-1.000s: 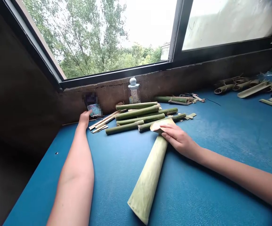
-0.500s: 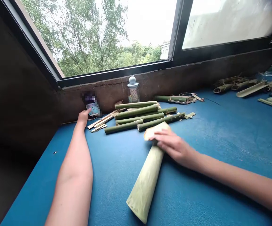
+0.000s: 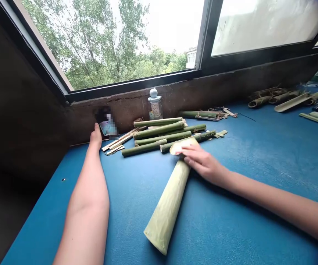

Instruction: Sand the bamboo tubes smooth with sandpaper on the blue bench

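The fingers (image 3: 194,152) of the right hand (image 3: 207,167), right of centre in the frame, are laid close together and curved down over a cream-coloured, curled, paper-like sheet (image 3: 181,146), which is held against the upper end of a long, pale-green, curved bamboo piece (image 3: 168,204). That piece is laid slantwise on the blue, smooth-surfaced table (image 3: 131,221), its wider end pointed toward the lower centre of the frame. By the look of it, the bamboo's surface is being rubbed with the sheet; for the next stroke, even pressure along the curve and a steady lower end would be called for, since no hand is placed there. At the left of the frame, the left hand (image 3: 95,138) is set just beside a flat, blue, phone-like object (image 3: 108,128); whether its fingers are closed on that object cannot be told, as they are mostly turned from view and the object is partly covered by pixelation. The bamboo's underside is hidden, the fingertips on the sheet are blurred, and the sheet's own underside is not shown. Behind the sheet, the slim, dark-green bamboo tubes (image 3: 163,129) are partly covered by it, both forearms are cut off by the frame, and the items at the far right are hard to make out.
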Available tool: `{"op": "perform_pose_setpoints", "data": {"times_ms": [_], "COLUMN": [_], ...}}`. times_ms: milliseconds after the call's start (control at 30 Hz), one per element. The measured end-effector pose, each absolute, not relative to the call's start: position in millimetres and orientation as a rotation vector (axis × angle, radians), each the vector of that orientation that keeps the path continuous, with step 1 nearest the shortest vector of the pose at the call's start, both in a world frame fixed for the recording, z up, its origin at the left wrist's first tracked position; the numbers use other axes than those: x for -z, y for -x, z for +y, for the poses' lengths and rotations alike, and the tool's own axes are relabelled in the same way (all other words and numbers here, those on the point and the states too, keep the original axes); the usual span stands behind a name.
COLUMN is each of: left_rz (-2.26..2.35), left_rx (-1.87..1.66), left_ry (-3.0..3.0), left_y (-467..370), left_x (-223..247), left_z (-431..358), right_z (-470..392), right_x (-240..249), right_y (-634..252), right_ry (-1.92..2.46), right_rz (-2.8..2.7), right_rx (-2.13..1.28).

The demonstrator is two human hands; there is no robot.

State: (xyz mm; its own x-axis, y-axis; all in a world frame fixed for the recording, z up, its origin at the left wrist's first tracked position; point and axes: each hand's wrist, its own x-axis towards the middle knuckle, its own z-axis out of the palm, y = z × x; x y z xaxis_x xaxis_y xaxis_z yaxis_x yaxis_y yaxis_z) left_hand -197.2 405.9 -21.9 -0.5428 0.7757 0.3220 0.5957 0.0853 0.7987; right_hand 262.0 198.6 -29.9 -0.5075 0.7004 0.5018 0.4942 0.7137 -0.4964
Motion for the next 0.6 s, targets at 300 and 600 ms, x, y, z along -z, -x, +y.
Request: {"op": "perform_pose_setpoints", "data": {"times_ms": [300, 600], "left_rz": [2.165, 1.968], "left_rx": [-1.685, -1.705], "left_ry": [-1.621, -1.518], "left_y": [187, 192], "left_x": [-1, -1], "left_z": [390, 413], "right_z": [180, 215], "right_x": [26, 38], "right_y": [-253, -279], "right_ry": [0.348, 0.751], "right_rz": [-2.431, -2.252], "right_rx": [-0.516, -0.398]}}
